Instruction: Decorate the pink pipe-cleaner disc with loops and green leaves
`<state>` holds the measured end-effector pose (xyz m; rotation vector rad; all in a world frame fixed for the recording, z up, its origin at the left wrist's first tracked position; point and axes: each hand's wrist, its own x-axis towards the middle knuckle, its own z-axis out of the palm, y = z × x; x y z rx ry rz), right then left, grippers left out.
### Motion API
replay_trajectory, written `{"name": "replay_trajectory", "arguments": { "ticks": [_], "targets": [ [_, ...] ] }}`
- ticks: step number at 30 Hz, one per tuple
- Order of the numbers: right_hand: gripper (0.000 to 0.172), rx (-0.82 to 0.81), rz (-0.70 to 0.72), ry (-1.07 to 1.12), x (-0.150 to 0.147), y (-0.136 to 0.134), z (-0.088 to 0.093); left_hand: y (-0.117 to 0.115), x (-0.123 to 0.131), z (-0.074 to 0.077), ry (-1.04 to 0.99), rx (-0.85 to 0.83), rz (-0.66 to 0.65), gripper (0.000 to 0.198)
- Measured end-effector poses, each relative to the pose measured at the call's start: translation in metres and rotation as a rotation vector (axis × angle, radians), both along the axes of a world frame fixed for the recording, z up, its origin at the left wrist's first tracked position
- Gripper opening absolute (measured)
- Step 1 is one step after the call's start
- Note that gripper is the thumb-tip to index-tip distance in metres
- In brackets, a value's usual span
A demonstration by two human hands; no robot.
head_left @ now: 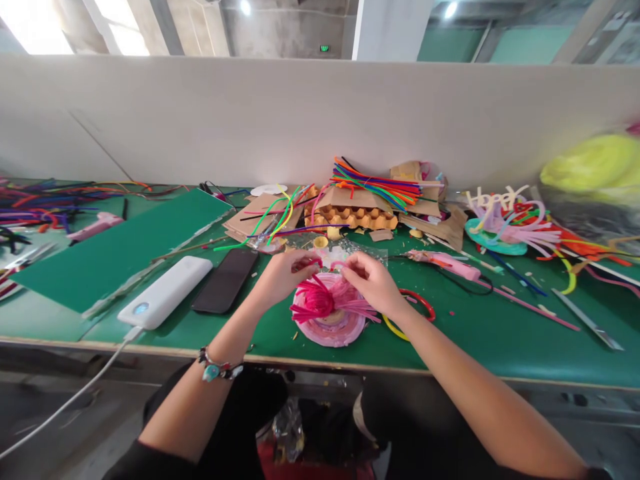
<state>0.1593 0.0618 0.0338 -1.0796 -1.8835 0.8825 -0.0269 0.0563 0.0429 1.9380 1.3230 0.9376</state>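
Observation:
A round pink disc [345,333] with ringed bands lies flat near the table's front edge. On top of it sits a bundle of deep pink pipe cleaners [319,297], with paler pink pipe cleaners [357,307] fanning out to the right. Above the disc's far side, my left hand [290,272] pinches a short bent deep pink pipe cleaner [317,262]. My right hand [371,275] is closed with thumb and fingertips on a curved pink pipe cleaner [339,265]. Whether these two bits are one piece, I cannot tell. A clear plastic sheet [377,256] lies just behind both hands.
Left of me lie a black phone [226,281], a white power bank [165,293] and a green board [120,247]. Behind are an egg carton [350,219] and a pipe cleaner pile [377,187]. Rightward lie a pink glue gun [450,265] and an open-bladed cutter [587,320].

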Motion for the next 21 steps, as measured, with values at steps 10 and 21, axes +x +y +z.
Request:
{"name": "replay_trajectory", "arguments": {
  "ticks": [10, 21],
  "targets": [
    [0.011, -0.058, -0.006, 0.159, -0.0017, 0.0028, -0.0042, 0.0046, 0.0068, -0.0014, 0.004, 0.13, -0.008, 0.019],
    [0.009, -0.109, -0.009, 0.2, -0.0008, 0.0033, -0.0021, 0.0086, 0.0057, -0.0039, -0.008, 0.132, -0.089, 0.02]
  ]
}}
